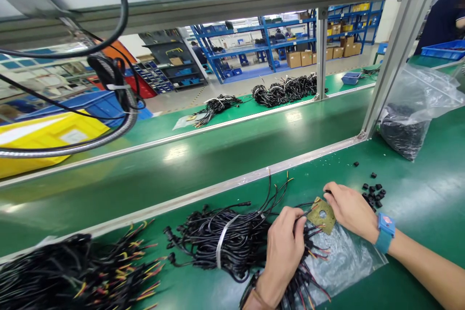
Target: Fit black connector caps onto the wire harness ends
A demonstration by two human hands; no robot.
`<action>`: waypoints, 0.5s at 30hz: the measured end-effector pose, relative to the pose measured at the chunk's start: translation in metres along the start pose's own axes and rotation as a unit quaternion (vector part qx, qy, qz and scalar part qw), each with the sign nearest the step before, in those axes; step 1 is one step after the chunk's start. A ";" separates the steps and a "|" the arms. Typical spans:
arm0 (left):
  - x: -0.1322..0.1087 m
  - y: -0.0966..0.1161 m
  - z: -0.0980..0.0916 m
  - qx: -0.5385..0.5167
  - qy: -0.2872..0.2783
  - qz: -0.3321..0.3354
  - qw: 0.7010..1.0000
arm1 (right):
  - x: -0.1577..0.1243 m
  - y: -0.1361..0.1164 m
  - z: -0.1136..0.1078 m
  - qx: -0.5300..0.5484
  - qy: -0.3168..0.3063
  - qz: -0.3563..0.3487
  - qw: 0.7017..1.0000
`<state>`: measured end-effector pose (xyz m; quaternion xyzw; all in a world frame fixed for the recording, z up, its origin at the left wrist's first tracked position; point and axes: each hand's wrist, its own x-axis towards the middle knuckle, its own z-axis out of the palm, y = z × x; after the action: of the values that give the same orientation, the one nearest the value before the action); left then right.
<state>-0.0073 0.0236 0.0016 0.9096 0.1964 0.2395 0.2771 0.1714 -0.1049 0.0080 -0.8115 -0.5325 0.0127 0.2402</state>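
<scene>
My left hand (pixel 286 237) is closed, thumb and forefinger pinching a black cable (pixel 308 210) close to its end. Between the fingertips of my right hand (pixel 347 206) is a small black part, mostly hidden. A yellowish square plate (pixel 322 215) with a round hole lies between the two hands. Left of my left hand, a white tie holds a bundle of black cables (pixel 232 237) together. More cable ends with red and yellow wires (pixel 319 252) spread beneath my left hand, over a clear plastic bag (pixel 348 252). Several small black plastic pieces (pixel 374 196) lie beyond my right wrist.
A second pile of black cables (pixel 72 271) fills the near left. At right stands a clear bag of black parts (pixel 407 126) beside a metal post (pixel 395 48). A metal rail (pixel 218 198) runs behind the bundles. Thick cables (pixel 125 19) hang at upper left.
</scene>
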 end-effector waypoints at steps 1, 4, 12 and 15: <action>0.000 0.001 -0.001 -0.008 -0.012 0.008 1.000 | -0.001 -0.001 0.000 0.017 -0.008 0.005 1.000; 0.000 0.004 -0.002 -0.024 -0.019 0.016 0.999 | -0.002 -0.006 0.000 0.071 -0.030 -0.002 0.997; 0.000 0.005 0.003 0.028 -0.012 -0.008 0.999 | -0.005 -0.013 0.000 0.102 -0.023 -0.009 0.995; 0.000 0.005 0.001 0.012 -0.017 -0.028 0.999 | -0.007 -0.015 -0.003 0.128 -0.013 -0.032 0.991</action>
<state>-0.0054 0.0195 0.0041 0.9110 0.2196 0.2139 0.2760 0.1560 -0.1067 0.0150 -0.7566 -0.5549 0.0839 0.3356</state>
